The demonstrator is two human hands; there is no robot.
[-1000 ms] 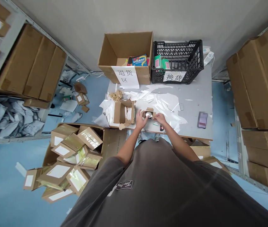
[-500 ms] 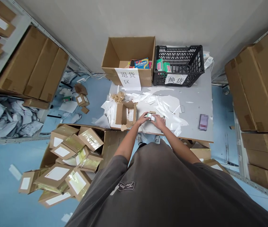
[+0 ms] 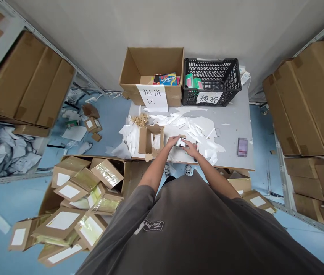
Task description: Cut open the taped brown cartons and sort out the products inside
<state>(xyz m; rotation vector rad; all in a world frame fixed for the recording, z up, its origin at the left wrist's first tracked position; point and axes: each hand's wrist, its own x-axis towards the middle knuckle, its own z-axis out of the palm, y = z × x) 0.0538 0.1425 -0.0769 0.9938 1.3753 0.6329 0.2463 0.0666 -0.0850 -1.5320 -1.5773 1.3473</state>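
Over the front edge of the table, a small box (image 3: 182,142) with white on its face and a brown flap at its far side sits between my two hands. My left hand (image 3: 173,141) grips its left side. At its right side my right hand (image 3: 190,148) has its fingers closed on the box, near the white part. What is inside is too small to make out. Left of my hands stands an opened cardboard box (image 3: 146,140) with white packing inside. Beside my right hand lies a thin dark tool (image 3: 196,149), partly hidden.
At the table's back stand a large carton (image 3: 152,91) holding colourful boxes and a black crate (image 3: 230,89) with green-and-pink packs. White paper scraps (image 3: 200,128) litter the tabletop. A blurred purple item (image 3: 242,147) lies right. Taped parcels (image 3: 64,220) heap at lower left; shelves flank both sides.
My right hand's fingers have shifted on the small box, and its far flap shows more. The whole view has moved slightly; the surrounding boxes stay put.
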